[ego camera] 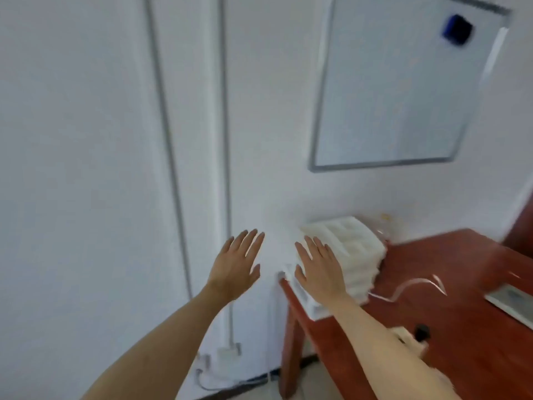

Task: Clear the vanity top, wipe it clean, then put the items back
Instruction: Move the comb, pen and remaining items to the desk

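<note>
While two empty hands spread, left hand (235,268) and right hand (318,269), one white pack (350,255) sits.

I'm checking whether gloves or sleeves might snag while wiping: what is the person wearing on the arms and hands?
Nothing visible: the left hand and right hand are bare, without gloves, rings or a watch, and both forearms are uncovered as far as the picture shows.

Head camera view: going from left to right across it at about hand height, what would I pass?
Left hand, open, in front of the white wall → right hand, open, over the near corner of the table → white stack of padded sheets → bare red-brown table top.
</note>
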`<state>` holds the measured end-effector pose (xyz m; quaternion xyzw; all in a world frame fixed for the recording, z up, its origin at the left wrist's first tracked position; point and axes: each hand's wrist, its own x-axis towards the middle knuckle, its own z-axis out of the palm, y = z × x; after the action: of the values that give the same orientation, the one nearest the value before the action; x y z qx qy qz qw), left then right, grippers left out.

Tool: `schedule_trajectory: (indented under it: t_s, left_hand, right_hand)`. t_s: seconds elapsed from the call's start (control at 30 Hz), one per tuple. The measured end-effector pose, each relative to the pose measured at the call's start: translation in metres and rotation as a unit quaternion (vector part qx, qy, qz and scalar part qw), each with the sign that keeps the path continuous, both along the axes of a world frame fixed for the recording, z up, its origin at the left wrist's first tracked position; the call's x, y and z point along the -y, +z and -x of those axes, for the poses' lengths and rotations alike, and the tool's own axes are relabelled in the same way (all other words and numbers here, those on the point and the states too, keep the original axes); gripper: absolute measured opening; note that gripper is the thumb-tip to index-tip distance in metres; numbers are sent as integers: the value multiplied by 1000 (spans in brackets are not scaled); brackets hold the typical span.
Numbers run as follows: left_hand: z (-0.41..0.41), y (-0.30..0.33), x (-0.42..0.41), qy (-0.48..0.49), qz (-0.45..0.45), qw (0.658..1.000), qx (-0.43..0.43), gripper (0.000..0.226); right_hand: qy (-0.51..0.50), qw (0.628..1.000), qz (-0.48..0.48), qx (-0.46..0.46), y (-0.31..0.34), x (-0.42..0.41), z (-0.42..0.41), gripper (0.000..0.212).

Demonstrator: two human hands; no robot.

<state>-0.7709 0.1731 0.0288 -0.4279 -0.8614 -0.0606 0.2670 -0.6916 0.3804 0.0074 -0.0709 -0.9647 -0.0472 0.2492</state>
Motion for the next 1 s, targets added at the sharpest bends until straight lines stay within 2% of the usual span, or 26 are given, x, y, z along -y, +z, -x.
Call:
schedule_trajectory:
  t_s: [0.2, 0.47, 0.7, 0.9, 1.0]
  left_hand:
    - [3, 42, 194, 198, -9, 979, -45, 61]
    - [-76, 45, 431, 425, -17, 904, -42, 61]
    - [-170, 19, 587, 574, -32, 818, -26, 63]
    - [-225, -10, 676, 686, -34, 726, -16, 63]
    - [-245, -27, 710, 734, -63, 676, -6, 70]
  right_hand:
    - [169, 984, 11, -49, 43, 170, 80, 53]
    - [379, 924, 17, -46, 53, 429, 101, 52]
    - [544, 839, 17, -12, 34, 631, 81, 51]
    - [641, 766, 13, 45, 7, 772, 70, 53]
    - [673, 735, -3, 78, -7, 830, 65, 52]
